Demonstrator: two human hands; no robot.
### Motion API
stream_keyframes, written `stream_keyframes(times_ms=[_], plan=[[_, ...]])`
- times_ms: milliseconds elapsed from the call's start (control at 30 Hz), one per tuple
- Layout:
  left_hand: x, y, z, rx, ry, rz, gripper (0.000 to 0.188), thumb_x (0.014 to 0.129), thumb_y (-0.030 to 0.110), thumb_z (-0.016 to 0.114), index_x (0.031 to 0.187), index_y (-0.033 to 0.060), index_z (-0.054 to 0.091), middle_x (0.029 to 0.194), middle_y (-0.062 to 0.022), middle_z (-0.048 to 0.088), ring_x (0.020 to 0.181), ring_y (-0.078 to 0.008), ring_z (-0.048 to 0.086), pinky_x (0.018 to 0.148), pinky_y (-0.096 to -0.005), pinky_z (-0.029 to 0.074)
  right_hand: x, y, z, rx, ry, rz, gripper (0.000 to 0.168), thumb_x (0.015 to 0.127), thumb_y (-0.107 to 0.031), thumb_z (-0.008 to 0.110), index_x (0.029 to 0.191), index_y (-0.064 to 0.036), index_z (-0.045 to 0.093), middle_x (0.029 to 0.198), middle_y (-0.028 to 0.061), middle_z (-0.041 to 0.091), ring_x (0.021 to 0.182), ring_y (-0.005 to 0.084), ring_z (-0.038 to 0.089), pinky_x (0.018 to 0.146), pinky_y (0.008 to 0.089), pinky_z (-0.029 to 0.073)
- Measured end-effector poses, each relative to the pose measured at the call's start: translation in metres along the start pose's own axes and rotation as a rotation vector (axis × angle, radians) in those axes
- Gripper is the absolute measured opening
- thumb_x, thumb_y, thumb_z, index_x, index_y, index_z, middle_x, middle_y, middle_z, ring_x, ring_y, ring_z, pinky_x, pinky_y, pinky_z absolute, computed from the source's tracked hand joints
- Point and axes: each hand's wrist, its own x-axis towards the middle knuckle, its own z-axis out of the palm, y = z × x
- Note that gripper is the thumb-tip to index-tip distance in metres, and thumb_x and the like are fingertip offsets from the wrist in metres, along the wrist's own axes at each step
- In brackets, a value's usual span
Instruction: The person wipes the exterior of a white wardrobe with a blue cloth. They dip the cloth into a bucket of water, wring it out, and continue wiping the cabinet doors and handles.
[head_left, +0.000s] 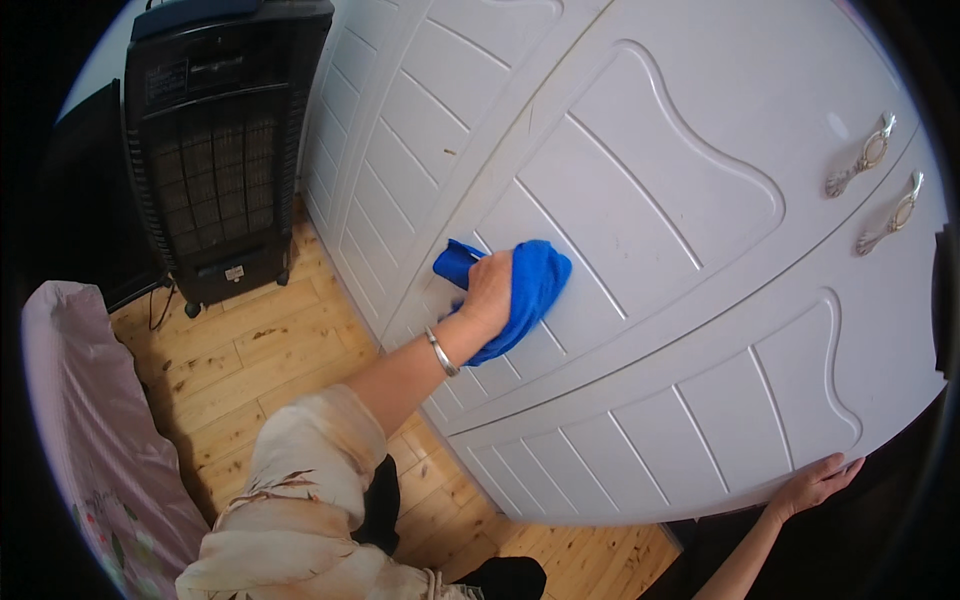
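Note:
A bunched blue cloth (536, 292) is gripped in my left hand (491, 289), which presses it against the lower panel of a white wardrobe door (622, 217). One folded end of the cloth sticks out beyond my fist. My left wrist wears a silver bangle (442, 352). Over at the lower right, my right hand (814, 484) holds the outer edge of another white door (720, 420), its fingers lying on the door face. Two ornate metal handles, an upper one (862, 155) and a lower one (891, 214), sit near where these doors meet.
A black air cooler (214, 172) on casters stands beside the wardrobe, next to a dark flat panel (82, 195). Pink fabric (105, 405) drapes over something at the left. Wooden flooring (262, 352) runs beneath, with my dark-covered feet (502, 577) on it.

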Motion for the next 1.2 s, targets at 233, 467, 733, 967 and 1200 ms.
stream_keyframes(times_ms=[233, 467, 733, 967, 1200], plan=[[0.018, -0.038, 0.011, -0.254, -0.155, -0.201, 0.027, 0.092, 0.024, 0.051, 0.094, 0.0023, 0.067, 0.091, -0.0102, 0.067, 0.076, -0.0172, 0.063, 0.061, -0.0317, 0.052, -0.004, -0.007, 0.003, -0.018, -0.012, 0.029, 0.06, 0.097, -0.041, 0.041, 0.14, 0.0, 0.03, 0.135, 0.0199, 0.042, 0.117, 0.0303, 0.048, 0.1, 0.0343, 0.039], [0.041, -0.115, -0.007, -0.574, -0.179, -0.416, 0.028, 0.093, 0.022, 0.049, 0.096, -0.0009, 0.065, 0.091, -0.0121, 0.067, 0.075, -0.0224, 0.065, 0.063, -0.0307, 0.054, -0.014, -0.014, 0.021, 0.049, -0.021, 0.035, 0.06, 0.097, -0.04, 0.042, 0.14, 0.0, 0.029, 0.137, 0.0198, 0.04, 0.12, 0.0295, 0.046, 0.102, 0.0342, 0.037], [0.021, 0.013, -0.013, -0.382, -0.139, -0.036, 0.026, 0.091, 0.021, 0.052, 0.101, 0.0013, 0.065, 0.095, -0.0136, 0.067, 0.076, -0.0241, 0.065, 0.067, -0.0342, 0.055, -0.005, -0.007, 0.002, 0.038, -0.015, 0.028, 0.058, 0.097, -0.038, 0.042, 0.14, 0.001, 0.03, 0.14, 0.0193, 0.037, 0.123, 0.0296, 0.043, 0.103, 0.034, 0.035], [0.025, 0.09, -0.014, 0.022, 0.142, 0.297, 0.016, 0.081, 0.014, 0.061, 0.091, 0.0015, 0.065, 0.086, -0.0208, 0.065, 0.077, -0.0318, 0.065, 0.068, -0.0363, 0.051, -0.007, -0.016, 0.012, 0.108, -0.016, 0.076, 0.058, 0.097, -0.038, 0.043, 0.139, 0.0, 0.03, 0.14, 0.0189, 0.037, 0.124, 0.0291, 0.041, 0.104, 0.0344, 0.034], [0.055, 0.034, -0.036, -0.096, -0.056, 0.091, 0.016, 0.084, 0.015, 0.054, 0.079, 0.0013, 0.062, 0.079, -0.0206, 0.064, 0.069, -0.032, 0.062, 0.061, -0.0397, 0.05, -0.008, -0.009, 0.007, 0.033, -0.001, 0.026, 0.058, 0.096, -0.044, 0.043, 0.14, -0.008, 0.032, 0.136, 0.0165, 0.043, 0.119, 0.0306, 0.048, 0.1, 0.0369, 0.04]])
